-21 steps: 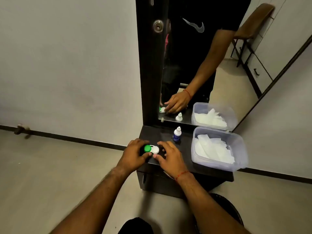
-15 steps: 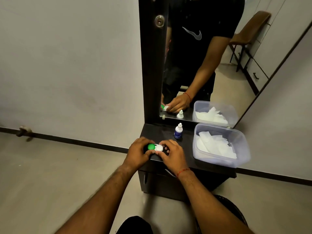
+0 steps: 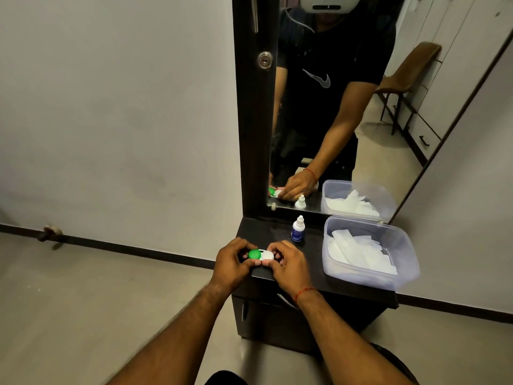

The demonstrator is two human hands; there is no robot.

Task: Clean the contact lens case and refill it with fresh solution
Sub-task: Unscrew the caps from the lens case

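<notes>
While the contact lens case (image 3: 261, 255) lies with its long axis left to right at the counter (image 3: 319, 284) near edge, the left hand (image 3: 231, 263) pinches its green cap (image 3: 254, 254) end and the right hand (image 3: 288, 266) its white cap (image 3: 268, 255), seemingly ready to unscrew.

A home bedroom or dressing corner: a tall mirror (image 3: 333, 107) over a dark dressing worktop (image 3: 277, 232), with drawers (image 3: 424, 134) reflected at upper right.
</notes>
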